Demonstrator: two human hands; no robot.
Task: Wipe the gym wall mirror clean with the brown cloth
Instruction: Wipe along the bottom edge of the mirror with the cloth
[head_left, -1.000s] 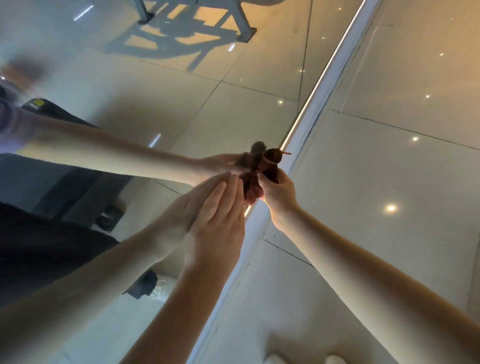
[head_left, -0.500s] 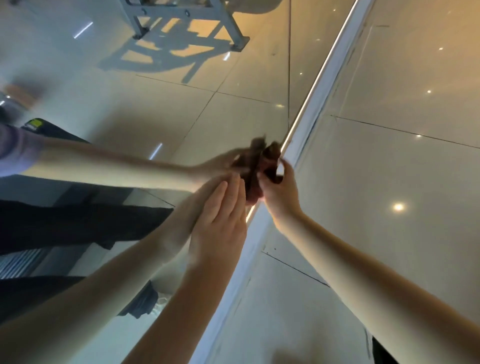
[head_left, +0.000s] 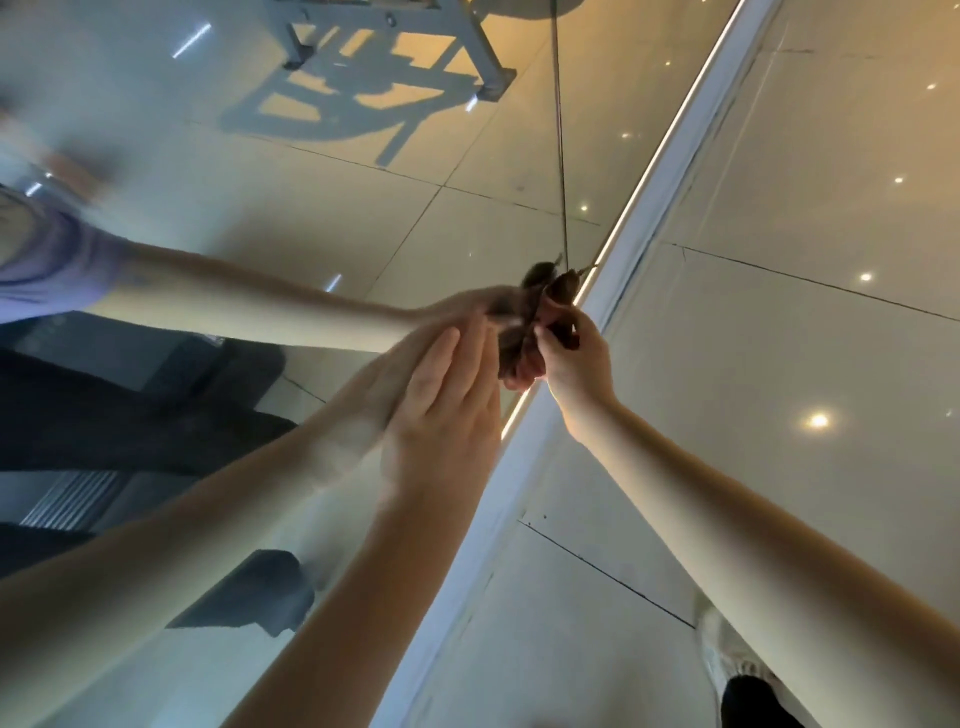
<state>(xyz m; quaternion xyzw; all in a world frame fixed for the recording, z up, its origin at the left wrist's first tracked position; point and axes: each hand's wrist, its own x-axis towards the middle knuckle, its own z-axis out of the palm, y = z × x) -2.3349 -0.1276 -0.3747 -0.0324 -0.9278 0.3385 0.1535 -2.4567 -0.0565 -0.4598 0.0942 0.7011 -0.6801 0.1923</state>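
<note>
The wall mirror (head_left: 322, 218) fills the left half of the head view and ends at a lit white edge strip (head_left: 639, 223). My right hand (head_left: 569, 358) grips the bunched brown cloth (head_left: 558, 306) and holds it against the glass right beside that strip. My left hand (head_left: 447, 410) lies flat on the mirror with straight fingers, just left of the cloth. Both arms and the cloth are doubled as reflections in the glass.
The mirror reflects a grey gym machine frame (head_left: 415, 57) and tiled floor. Right of the strip is glossy tiled floor (head_left: 779, 312) with light spots. My white shoe (head_left: 727, 654) shows at the bottom right.
The cloth has slid a little up along the mirror edge with my right hand. My left hand stays flat on the glass. The view has tilted, bringing the shoe into sight.
</note>
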